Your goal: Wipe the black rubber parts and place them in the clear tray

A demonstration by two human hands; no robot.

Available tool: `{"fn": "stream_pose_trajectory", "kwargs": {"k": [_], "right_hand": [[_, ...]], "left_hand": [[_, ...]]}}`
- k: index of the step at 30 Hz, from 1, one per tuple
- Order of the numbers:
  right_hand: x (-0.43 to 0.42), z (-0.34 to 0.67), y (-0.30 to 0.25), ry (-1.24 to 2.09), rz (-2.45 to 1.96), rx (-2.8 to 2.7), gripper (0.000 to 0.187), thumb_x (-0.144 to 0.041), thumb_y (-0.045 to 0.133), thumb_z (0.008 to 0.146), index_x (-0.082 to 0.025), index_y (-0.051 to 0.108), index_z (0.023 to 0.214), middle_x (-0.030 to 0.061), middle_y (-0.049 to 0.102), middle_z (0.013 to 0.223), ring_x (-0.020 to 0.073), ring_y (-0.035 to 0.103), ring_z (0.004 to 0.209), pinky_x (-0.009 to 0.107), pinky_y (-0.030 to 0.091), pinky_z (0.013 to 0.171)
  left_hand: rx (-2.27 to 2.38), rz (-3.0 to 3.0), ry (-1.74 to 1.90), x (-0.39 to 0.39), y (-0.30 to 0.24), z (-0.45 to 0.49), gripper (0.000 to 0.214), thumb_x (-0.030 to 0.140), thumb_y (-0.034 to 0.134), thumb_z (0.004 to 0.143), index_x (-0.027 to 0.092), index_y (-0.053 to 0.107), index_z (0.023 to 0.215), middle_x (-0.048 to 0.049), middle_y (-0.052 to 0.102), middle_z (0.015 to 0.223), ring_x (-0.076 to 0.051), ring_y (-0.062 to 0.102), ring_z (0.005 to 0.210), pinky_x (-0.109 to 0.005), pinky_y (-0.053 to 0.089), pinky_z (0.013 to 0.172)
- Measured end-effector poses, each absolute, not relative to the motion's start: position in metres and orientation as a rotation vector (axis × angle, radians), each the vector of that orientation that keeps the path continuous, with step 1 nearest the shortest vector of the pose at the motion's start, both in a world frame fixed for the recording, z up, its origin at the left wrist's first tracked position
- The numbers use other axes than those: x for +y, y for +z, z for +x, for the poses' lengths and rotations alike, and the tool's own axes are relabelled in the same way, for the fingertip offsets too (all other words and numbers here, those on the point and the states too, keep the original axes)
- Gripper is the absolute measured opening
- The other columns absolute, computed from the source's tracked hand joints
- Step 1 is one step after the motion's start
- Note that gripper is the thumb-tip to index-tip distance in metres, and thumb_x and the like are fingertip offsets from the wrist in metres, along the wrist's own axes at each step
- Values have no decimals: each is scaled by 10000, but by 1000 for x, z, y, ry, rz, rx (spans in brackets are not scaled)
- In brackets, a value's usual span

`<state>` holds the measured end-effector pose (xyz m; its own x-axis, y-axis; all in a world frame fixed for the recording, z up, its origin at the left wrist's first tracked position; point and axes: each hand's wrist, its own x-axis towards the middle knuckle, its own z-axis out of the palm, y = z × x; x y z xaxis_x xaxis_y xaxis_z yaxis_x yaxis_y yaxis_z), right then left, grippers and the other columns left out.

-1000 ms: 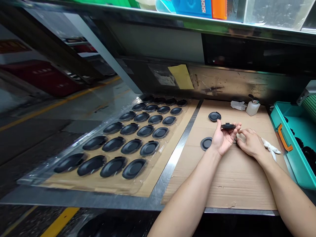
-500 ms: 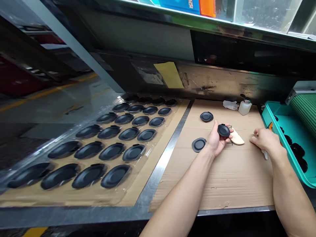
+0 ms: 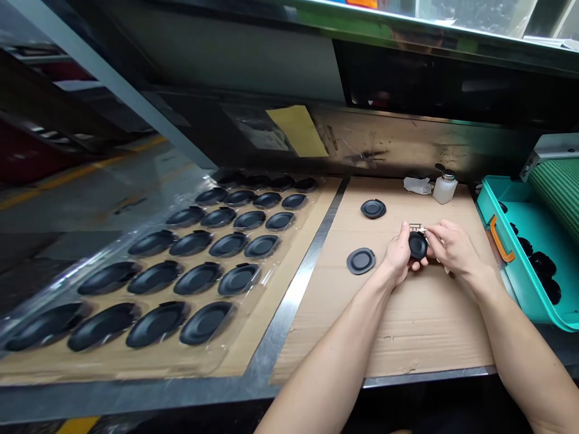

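Observation:
My left hand (image 3: 398, 256) grips a small round black cap (image 3: 417, 245) above the cardboard mat (image 3: 407, 319), its face turned toward me. My right hand (image 3: 452, 247) is closed at the cap's right edge, fingers pinched against it; what they hold, if anything, is hidden. Two more black caps lie on the mat: one (image 3: 360, 261) just left of my left hand, another (image 3: 373, 208) farther back.
A clear blister tray (image 3: 149, 274) with several rows of black caps covers the left side. A white dispenser bottle (image 3: 444, 186) and a crumpled wipe (image 3: 416, 185) stand at the back. A teal bin (image 3: 525, 253) with black parts sits at the right, below a green conveyor belt (image 3: 558, 190).
My right hand came back from the right side of the mat to the cap in my left hand. The pale pad that lay beside the cap is no longer visible. The view shifted slightly.

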<state>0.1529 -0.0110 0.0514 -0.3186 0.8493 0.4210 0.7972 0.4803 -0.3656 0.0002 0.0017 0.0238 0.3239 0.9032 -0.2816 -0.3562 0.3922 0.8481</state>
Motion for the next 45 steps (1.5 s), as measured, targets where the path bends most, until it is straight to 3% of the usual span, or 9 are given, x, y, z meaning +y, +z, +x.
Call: {"fn": "stream_pose_trajectory", "kwargs": {"k": [4, 9, 13, 23, 29, 38, 45], "right_hand": [[-10, 153, 45, 21, -1459, -2328, 256, -248, 467, 1009, -210, 704, 919, 59, 634, 900, 185, 570, 866, 274, 408, 781], [-11, 149, 49, -71, -1503, -2451, 260, -201, 501, 965, -193, 662, 760, 56, 649, 847, 189, 558, 838, 284, 377, 763], [-10, 146, 49, -139, -1486, -2468, 274, -191, 470, 966, -176, 668, 777, 77, 661, 855, 193, 554, 813, 291, 381, 773], [-7, 150, 43, -125, -1503, -2446, 286, -206, 479, 953, -183, 680, 751, 66, 673, 825, 181, 575, 796, 275, 391, 766], [-7, 154, 47, 42, -1533, -2452, 283, -179, 519, 902, -200, 612, 635, 32, 646, 749, 160, 571, 735, 266, 364, 707], [-6, 160, 52, 192, -1529, -2435, 267, -176, 522, 884, -204, 613, 635, 24, 644, 734, 149, 564, 704, 246, 374, 700], [-8, 158, 52, 125, -1536, -2412, 275, -204, 507, 890, -203, 642, 650, 43, 659, 755, 159, 580, 738, 251, 382, 700]], "left_hand": [[986, 909, 927, 0, 20, 3, 720, 739, 353, 929, 113, 645, 727, -96, 651, 567, -121, 522, 351, -224, 295, 318], [1112, 1008, 884, -1, 20, 5, 757, 756, 300, 929, 139, 623, 634, -83, 622, 506, -116, 496, 327, -225, 294, 320], [1199, 1089, 839, -3, 22, 7, 790, 757, 257, 936, 153, 604, 562, -80, 576, 432, -124, 480, 300, -230, 303, 320], [1208, 1143, 825, -2, 17, 8, 809, 784, 250, 918, 160, 603, 543, -92, 563, 413, -138, 484, 299, -236, 307, 332], [1177, 1153, 794, 0, 16, 8, 817, 808, 255, 897, 154, 616, 564, -108, 613, 485, -139, 523, 331, -225, 299, 324], [1167, 1126, 807, -2, 20, 9, 785, 793, 299, 903, 147, 618, 592, -106, 631, 519, -117, 479, 303, -226, 280, 318], [1128, 1141, 813, -4, 18, 9, 766, 778, 317, 911, 145, 625, 608, -94, 623, 510, -104, 470, 305, -217, 272, 327]]}}
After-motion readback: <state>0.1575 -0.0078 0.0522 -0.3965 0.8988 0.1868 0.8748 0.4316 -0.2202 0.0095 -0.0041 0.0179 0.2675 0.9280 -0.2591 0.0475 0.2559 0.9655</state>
